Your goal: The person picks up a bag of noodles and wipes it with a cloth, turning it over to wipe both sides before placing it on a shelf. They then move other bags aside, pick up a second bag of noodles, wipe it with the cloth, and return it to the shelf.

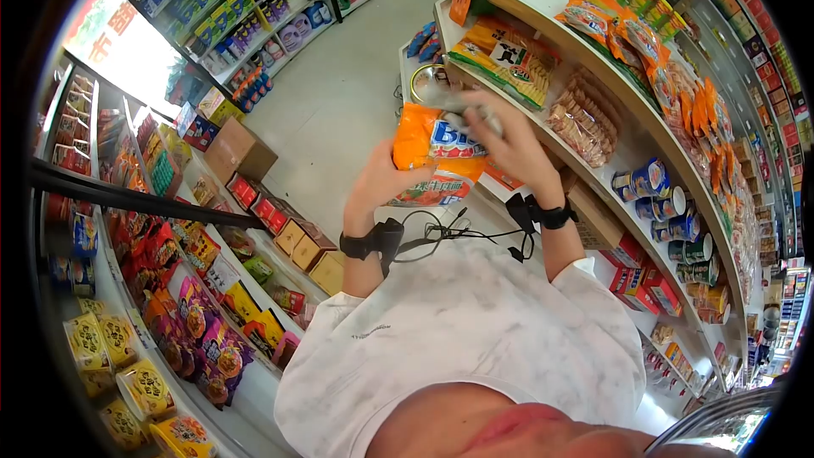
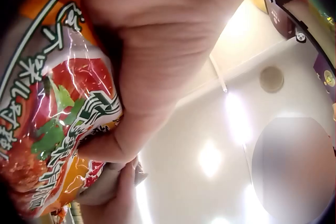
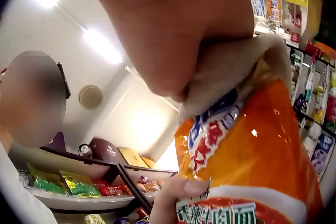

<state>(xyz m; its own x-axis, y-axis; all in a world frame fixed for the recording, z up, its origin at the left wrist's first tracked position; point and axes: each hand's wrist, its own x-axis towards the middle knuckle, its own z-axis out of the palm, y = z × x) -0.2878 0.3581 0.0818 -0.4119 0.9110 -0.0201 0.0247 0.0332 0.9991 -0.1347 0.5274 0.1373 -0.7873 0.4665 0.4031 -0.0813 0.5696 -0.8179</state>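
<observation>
My left hand [image 1: 377, 178] grips an orange bag of instant noodles [image 1: 413, 129] by its side, thumb across the front. In the left wrist view the bag's printed front [image 2: 63, 103] shows red, white and green with a food picture. My right hand [image 1: 515, 146] holds a grey cloth [image 1: 458, 108] against the upper part of the bag. The right wrist view shows the cloth [image 3: 226, 71] bunched under the curled right hand and lying over the bag's top edge. Part of the blue lettering is covered by the cloth.
On the right, a tiered shelf [image 1: 543, 140] carries packs of noodles [image 1: 509, 55], biscuits [image 1: 585, 114] and cups [image 1: 640, 180]. A gold-rimmed round tin [image 1: 428, 76] stands just beyond the bag. Snack bags [image 1: 199, 331] fill the left shelves. Cables [image 1: 437, 229] hang between my wrists.
</observation>
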